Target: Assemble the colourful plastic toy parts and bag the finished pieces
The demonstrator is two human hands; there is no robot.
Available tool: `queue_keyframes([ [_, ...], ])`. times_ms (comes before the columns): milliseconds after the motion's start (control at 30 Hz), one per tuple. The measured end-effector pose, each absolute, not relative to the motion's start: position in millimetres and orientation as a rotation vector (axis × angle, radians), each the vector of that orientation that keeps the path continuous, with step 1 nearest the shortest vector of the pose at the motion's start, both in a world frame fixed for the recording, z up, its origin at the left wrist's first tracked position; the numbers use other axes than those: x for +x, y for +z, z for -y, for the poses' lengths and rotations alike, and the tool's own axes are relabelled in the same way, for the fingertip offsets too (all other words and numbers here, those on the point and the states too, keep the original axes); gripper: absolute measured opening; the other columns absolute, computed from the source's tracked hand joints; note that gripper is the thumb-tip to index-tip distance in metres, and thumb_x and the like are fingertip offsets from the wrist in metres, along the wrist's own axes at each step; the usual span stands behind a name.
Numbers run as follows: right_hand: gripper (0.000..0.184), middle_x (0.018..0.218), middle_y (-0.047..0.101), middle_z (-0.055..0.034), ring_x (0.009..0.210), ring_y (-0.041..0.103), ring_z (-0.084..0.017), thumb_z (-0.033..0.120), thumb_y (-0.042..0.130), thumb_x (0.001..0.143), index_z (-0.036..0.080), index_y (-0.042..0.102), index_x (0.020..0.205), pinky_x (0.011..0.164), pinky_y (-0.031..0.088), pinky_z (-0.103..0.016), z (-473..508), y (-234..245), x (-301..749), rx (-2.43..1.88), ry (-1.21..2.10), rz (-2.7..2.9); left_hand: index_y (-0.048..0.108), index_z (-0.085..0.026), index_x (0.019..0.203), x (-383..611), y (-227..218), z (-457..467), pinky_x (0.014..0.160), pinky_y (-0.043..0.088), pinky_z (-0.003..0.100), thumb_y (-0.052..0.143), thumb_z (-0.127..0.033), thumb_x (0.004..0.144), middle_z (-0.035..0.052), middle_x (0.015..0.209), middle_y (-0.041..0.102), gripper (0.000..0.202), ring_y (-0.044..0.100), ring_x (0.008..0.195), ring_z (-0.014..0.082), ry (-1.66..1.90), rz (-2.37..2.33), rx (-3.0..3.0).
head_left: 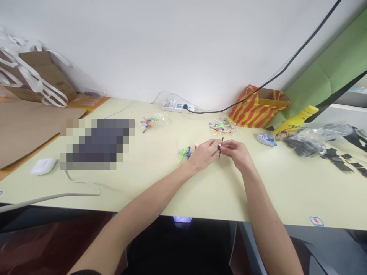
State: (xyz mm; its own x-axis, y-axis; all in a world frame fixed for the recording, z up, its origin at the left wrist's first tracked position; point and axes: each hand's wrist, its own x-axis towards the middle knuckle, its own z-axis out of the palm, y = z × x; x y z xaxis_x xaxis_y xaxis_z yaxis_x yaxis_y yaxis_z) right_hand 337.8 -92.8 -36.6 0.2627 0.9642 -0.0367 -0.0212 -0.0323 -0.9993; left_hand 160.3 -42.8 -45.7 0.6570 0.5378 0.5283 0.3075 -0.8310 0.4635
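Observation:
My left hand point(204, 153) and my right hand point(236, 152) meet over the table, fingertips pinched together on a small black plastic toy piece point(219, 153). It is a thin stick with an arrow-shaped tip pointing up and away; its middle is partly hidden by fingers. Just left of my left hand lie a green arrow-tipped piece point(184, 154) and a blue one point(188, 152) of similar shape. A red piece point(196, 146) peeks out beside the left knuckles. Beyond the hands sits a clear bag of colourful plastic pieces point(222, 126).
Another bag of colourful pieces point(151, 122) lies further left. At the wall are a power strip point(178, 107) and a striped bag point(258, 110). A yellow bottle point(296, 123) and black scraps point(338, 160) are on the right; a white case point(43, 166) and cable point(71, 194) on the left.

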Motion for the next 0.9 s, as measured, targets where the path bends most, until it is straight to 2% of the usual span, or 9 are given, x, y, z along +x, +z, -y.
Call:
queue_keyframes([
  [400, 0.045, 0.074, 0.074, -0.0048, 0.070, 0.071, -0.018, 0.044, 0.096, 0.054, 0.017, 0.074, 0.082, 0.078, 0.064, -0.035, 93.3, -38.5, 337.6, -1.341, 1.018, 0.966, 0.058, -0.020, 0.122, 157.3, -44.3, 43.5, 0.098, 0.054, 0.033, 0.056, -0.019, 0.097, 0.0071, 0.116, 0.070, 0.025, 0.068, 0.109, 0.0199, 0.984, -0.699, 2.531],
  [633, 0.038, 0.082, 0.076, -0.0061, 0.074, 0.073, -0.018, 0.045, 0.092, 0.062, 0.018, 0.077, 0.084, 0.087, 0.062, -0.037, 94.2, -38.5, 337.1, -1.296, 1.087, 0.980, 0.059, -0.019, 0.120, 157.5, -47.6, 40.5, 0.097, 0.055, 0.034, 0.058, -0.024, 0.098, 0.0080, 0.117, 0.070, 0.022, 0.068, 0.109, 0.0197, 1.032, -0.726, 2.499],
  [900, 0.037, 0.082, 0.075, -0.0026, 0.079, 0.072, -0.018, 0.038, 0.095, 0.056, 0.022, 0.073, 0.081, 0.088, 0.060, -0.036, 95.1, -38.4, 341.5, -1.251, 1.189, 0.911, 0.061, -0.018, 0.113, 156.2, -46.3, 39.9, 0.101, 0.054, 0.034, 0.056, -0.019, 0.098, 0.0080, 0.118, 0.071, 0.016, 0.068, 0.111, 0.0187, 1.096, -0.615, 2.511],
])
